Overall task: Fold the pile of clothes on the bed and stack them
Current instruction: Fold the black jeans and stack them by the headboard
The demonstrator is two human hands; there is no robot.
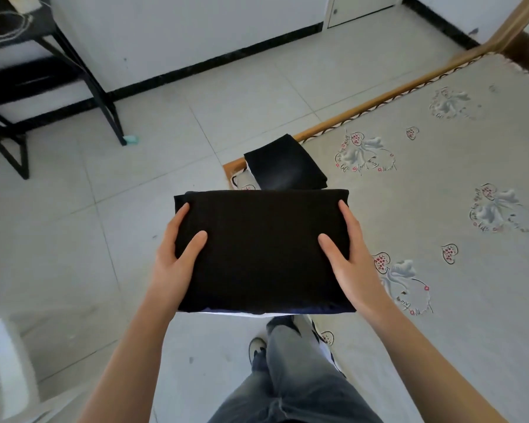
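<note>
I hold a folded black garment (261, 248) in the air over the bed's near corner, flat and rectangular, with a dark blue and a white layer showing under its near edge. My left hand (176, 254) grips its left side, thumb on top. My right hand (347, 254) grips its right side the same way. Beyond it, a second folded black garment (284, 163) lies on the corner of the bed (440, 184), with a white edge showing beneath it.
The bed has a pale floral sheet and a wooden frame edge (379, 99) running diagonally. A black metal table frame (104, 99) stands on the tiled floor at the left. My legs and a shoe (257, 346) are below.
</note>
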